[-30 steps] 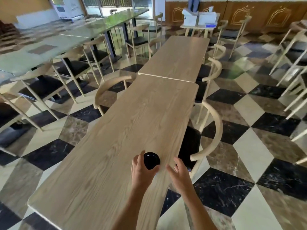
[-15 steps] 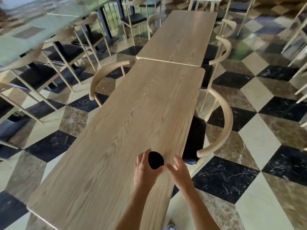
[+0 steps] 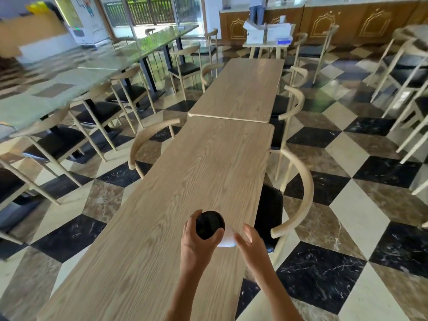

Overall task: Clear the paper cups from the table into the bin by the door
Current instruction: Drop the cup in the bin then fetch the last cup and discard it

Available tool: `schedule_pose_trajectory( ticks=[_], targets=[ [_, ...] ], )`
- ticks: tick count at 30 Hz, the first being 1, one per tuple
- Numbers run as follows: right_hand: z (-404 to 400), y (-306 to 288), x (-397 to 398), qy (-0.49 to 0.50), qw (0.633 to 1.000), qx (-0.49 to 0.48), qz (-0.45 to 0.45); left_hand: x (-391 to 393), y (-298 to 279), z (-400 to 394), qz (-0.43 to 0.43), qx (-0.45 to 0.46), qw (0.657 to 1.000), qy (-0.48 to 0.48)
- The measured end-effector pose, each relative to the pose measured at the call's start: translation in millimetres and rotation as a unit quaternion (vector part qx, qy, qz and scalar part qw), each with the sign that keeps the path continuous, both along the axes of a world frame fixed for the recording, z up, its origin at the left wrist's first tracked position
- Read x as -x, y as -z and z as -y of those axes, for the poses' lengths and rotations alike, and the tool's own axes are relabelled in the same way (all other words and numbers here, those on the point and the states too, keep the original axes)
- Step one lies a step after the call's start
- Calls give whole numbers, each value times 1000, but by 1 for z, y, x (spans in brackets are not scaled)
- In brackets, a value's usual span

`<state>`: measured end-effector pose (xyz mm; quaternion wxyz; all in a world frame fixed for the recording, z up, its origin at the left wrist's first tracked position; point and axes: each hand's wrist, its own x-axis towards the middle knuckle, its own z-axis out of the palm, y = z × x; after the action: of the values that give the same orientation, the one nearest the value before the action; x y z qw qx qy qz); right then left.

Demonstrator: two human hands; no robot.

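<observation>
A paper cup (image 3: 225, 239) with a white body and a black lid (image 3: 209, 224) is tilted above the near end of the long wooden table (image 3: 185, 181). My left hand (image 3: 196, 242) is curled around it from the left, fingers on the lid's rim. Just right of the cup, my right hand (image 3: 249, 242) hovers with fingers spread and holds nothing. No other cup shows on the table, and no bin is in view.
A curved-back chair (image 3: 298, 198) stands close on the right, another chair (image 3: 148, 140) on the left. A second wooden table (image 3: 243, 89) continues ahead. Glass-topped tables (image 3: 76, 75) with chairs fill the left; glass doors (image 3: 150, 12) at the far end. A person stands at the counter (image 3: 257, 10).
The view has tilted up to show more of the room. The cup has tipped in my left hand so its white side shows. My right hand stays beside it.
</observation>
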<state>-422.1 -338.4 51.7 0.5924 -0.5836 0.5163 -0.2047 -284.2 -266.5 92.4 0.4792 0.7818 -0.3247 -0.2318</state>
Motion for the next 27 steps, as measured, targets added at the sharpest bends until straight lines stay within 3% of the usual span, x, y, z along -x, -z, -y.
schedule_pose_trajectory(
  ticks=[5, 10, 17, 23, 27],
  targets=[
    [-2, -35, 13, 50, 997, 11, 52, 6, -33, -3, -101, 75, 992, 25],
    [-9, -74, 38, 106, 989, 52, 85, 16, -60, -1, -132, 127, 979, 84],
    [-52, -105, 87, 212, 968, 134, 27, 54, -93, -2, -173, 156, 954, 190],
    [-130, -120, 168, 315, 926, 204, 28, 128, -96, -29, -187, 139, 911, 340],
    [-194, -122, 237, 417, 890, 184, 10, 201, -99, -57, -197, 125, 862, 449]
  ],
)
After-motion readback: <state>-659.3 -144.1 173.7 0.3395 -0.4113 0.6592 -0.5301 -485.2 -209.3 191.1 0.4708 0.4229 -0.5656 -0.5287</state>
